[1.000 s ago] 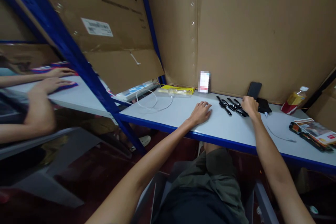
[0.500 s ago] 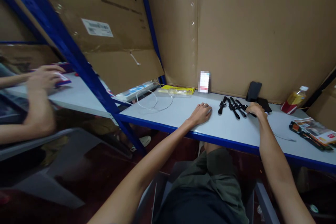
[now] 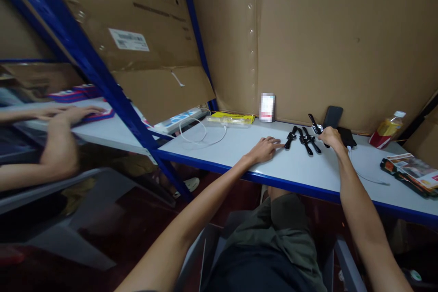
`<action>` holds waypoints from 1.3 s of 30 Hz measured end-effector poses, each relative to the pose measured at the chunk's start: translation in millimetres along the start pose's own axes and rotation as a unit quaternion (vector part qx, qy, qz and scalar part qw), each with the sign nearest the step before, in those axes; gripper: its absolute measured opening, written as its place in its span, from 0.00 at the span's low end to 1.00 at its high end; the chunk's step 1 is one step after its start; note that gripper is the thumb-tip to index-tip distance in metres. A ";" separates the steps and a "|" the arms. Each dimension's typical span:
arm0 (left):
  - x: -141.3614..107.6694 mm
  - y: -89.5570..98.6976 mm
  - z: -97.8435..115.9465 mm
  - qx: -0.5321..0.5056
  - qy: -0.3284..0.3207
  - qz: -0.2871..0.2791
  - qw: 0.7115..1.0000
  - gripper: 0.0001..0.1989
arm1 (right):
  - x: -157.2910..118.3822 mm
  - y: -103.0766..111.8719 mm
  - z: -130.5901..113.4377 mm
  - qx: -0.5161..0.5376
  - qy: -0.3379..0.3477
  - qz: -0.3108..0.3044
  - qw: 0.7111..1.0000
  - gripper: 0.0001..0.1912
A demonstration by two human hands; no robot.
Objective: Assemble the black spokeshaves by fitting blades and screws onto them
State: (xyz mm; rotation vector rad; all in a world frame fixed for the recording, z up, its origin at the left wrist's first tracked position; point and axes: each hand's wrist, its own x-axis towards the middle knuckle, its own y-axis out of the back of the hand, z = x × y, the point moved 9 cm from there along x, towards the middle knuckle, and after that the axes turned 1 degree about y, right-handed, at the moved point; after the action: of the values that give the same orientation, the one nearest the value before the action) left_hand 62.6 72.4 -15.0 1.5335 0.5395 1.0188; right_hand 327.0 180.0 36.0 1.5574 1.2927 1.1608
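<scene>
My right hand (image 3: 331,138) is closed on a black tool (image 3: 315,126) with a silvery middle, tilted up off the white table (image 3: 239,148). Several similar black tools lie side by side to its left, among them the leftmost one (image 3: 290,138) and one in the middle (image 3: 305,141). My left hand (image 3: 265,149) rests on the table with its fingers spread, a fingertip at the lower end of the leftmost tool. It holds nothing.
Behind the tools, a dark phone (image 3: 333,116) and a lit phone (image 3: 267,107) lean on the cardboard. A bottle (image 3: 388,130) and orange packets (image 3: 412,173) are right; a power strip (image 3: 181,118) and cable left. Past the blue post, another person's hands (image 3: 68,113) are at a table.
My right hand has raised one black tool, tilting it up. My left hand has stretched its fingers rightward to the leftmost tool. The other person's hands have moved right.
</scene>
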 end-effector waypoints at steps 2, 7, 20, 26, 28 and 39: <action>0.2 -1.6 2.3 0.000 -0.022 -0.004 1.000 0.32 | -1.9 -3.3 -20.7 0.033 0.052 0.004 0.998 0.04; -1.0 14.4 -0.3 0.005 0.009 0.057 0.998 0.28 | -20.6 -29.1 -74.1 0.189 0.162 -0.063 0.966 0.06; -5.7 37.2 -7.5 0.034 0.097 0.154 0.983 0.22 | -52.9 -70.9 -116.2 0.107 0.308 -0.205 0.923 0.07; 1.2 17.0 -6.4 0.009 0.080 0.055 0.995 0.15 | -60.9 -62.8 -112.3 0.098 0.287 -0.224 0.926 0.08; 1.3 16.9 -5.9 0.006 0.074 0.059 0.996 0.15 | -63.5 -55.3 -115.4 0.102 0.289 -0.186 0.934 0.09; 1.5 15.8 -3.1 0.009 0.058 0.047 0.997 0.16 | -82.2 -51.5 -138.7 -0.035 0.340 -0.043 0.939 0.10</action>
State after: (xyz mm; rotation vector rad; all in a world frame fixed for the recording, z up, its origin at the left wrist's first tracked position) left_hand 57.7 71.6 0.3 1.5338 0.5618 1.1834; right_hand 174.8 110.2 11.8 1.0548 1.7057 1.7513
